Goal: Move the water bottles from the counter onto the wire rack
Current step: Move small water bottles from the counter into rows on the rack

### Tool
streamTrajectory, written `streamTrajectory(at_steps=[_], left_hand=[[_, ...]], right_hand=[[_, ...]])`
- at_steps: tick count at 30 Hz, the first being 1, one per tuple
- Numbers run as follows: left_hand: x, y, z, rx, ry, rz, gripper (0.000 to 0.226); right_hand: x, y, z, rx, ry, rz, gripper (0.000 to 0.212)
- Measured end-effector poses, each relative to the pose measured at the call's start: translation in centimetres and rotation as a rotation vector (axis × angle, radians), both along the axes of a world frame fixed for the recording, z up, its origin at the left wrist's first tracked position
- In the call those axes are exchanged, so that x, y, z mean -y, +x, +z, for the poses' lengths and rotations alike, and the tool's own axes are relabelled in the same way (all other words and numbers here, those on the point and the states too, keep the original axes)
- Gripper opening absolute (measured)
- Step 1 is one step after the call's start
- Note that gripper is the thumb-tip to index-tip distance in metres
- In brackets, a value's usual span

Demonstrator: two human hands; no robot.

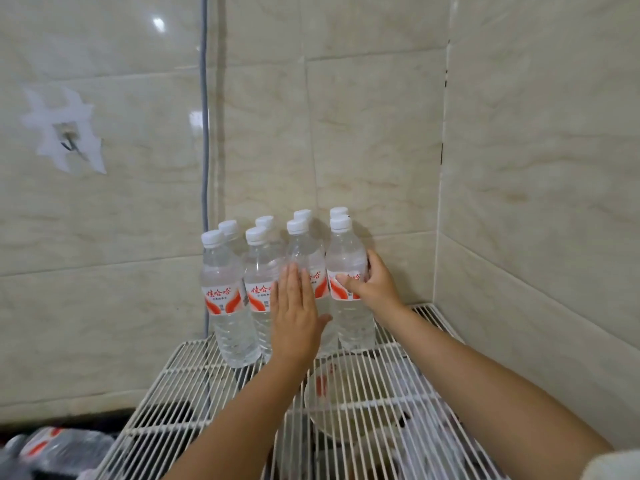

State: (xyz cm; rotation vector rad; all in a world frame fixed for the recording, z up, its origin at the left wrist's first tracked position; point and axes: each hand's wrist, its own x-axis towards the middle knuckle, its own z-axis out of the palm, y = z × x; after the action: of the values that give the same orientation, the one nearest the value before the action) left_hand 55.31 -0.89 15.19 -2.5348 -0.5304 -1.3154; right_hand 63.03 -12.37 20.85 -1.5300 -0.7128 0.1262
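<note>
My right hand (pixel 372 285) grips the end bottle (pixel 349 289) to seat it on the rack (pixel 429 327); my left hand (pixel 294 317), flat and open, steadies its neighbour (pixel 304 258).

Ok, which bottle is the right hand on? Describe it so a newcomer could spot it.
Find the white wire rack in the tiled corner, with bottles standing upright in two rows at its back. The gripped bottle is in the front row at the far right end. It alone has the right hand curled round its red-and-white label.
</note>
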Motion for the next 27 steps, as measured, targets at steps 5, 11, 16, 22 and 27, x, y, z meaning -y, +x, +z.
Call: streamTrajectory(at_steps=[5, 11, 16, 22, 27], left_hand=[[-0.4, -0.7, -0.6, -0.107, 0.063, -0.043, 0.143], [-1.0, -2.0, -0.6, -0.26, 0.195, 0.024, 0.156], [-1.1, -2.4, -1.0, -0.372, 0.194, 0.046, 0.157], [-1.5, -2.3, -1.3, -0.438, 0.18, 0.025, 0.159], [-1.5, -2.3, -1.4, -0.438, 0.168, 0.014, 0.16]], right_hand=[[0.0, 0.8, -1.0, 0.127, -0.149, -0.066, 0.049], [1.3, 0.1, -1.4, 0.12, -0.475, -0.087, 0.074], [2.2, -0.6, -1.8, 0.081, -0.45, -0.116, 0.051], [1.7, -1.0, -2.1, 0.078, -0.404, -0.068, 0.05], [0.9, -1.7, -2.5, 0.085, -0.368, -0.11, 0.045]])
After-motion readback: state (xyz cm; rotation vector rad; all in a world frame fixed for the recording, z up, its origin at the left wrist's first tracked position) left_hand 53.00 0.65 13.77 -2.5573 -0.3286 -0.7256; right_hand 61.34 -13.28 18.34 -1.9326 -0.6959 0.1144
